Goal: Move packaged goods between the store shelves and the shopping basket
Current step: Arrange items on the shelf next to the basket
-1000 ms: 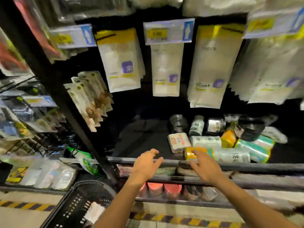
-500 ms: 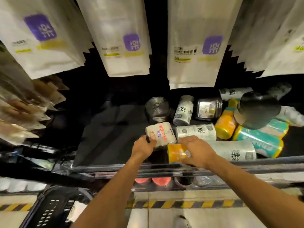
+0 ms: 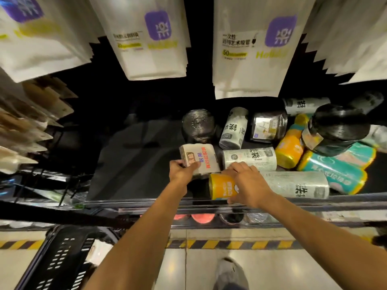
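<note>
— What is nearest the person?
— A grey shoe (image 3: 230,273) on the pale floor at six o'clock. A black basket (image 3: 62,258) stands at seven o'clock, and something pale shows inside it.

— And the hands?
— Both bare arms reach over the shelf rail (image 3: 146,203). The left hand (image 3: 183,171) holds a white pack (image 3: 201,158) with red and blue print. Its fingers curl round the pack's near left corner, with the thumb on top. The right hand (image 3: 249,183), at three o'clock from the left, grips a yellow roll (image 3: 219,186), its fingers curled over the far side. The pack and the roll lie just beside each other on the dark shelf, right behind the rail.

— What lies beyond them?
— A white roll (image 3: 297,184) at three o'clock from the right hand, with teal rolls (image 3: 335,170) past it. Farther back there is an orange roll (image 3: 290,147), and a black roll (image 3: 198,128) at twelve o'clock from the pack. White bags (image 3: 249,49) with purple squares hang above the shelf at twelve o'clock.
</note>
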Demonstrator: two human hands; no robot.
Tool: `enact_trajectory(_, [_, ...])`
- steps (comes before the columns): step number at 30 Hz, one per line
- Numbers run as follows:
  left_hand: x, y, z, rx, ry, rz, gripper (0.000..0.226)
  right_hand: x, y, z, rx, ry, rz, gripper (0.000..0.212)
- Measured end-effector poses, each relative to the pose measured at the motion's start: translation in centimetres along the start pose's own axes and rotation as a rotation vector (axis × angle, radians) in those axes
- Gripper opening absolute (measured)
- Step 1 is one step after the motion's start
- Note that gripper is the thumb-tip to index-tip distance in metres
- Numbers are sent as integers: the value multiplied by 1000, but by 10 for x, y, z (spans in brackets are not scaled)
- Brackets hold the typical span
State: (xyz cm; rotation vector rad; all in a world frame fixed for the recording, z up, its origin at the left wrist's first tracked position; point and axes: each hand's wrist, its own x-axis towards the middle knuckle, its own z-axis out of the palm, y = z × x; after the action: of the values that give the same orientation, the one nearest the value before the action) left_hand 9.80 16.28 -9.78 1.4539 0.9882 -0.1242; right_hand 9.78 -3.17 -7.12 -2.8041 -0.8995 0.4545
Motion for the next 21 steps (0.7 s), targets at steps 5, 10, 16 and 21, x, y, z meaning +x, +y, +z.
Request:
enact_trajectory(5, [-24,17,-35,-126,27,75,44,-16,-10,-11,210,144,1,76])
enact_trajectory(10, [-61,23,-101,-148,48,182,40,-28,-38,-29,543,272,42,63])
enact_trajectory(16, [-120,-6,-198,-207,50,279,21,-39,-110,-41,655,294,-24,49])
enact_trajectory(21, [-162,-46,-291,-286,181,231,35,-43,-197,-32,669,204,-65,52])
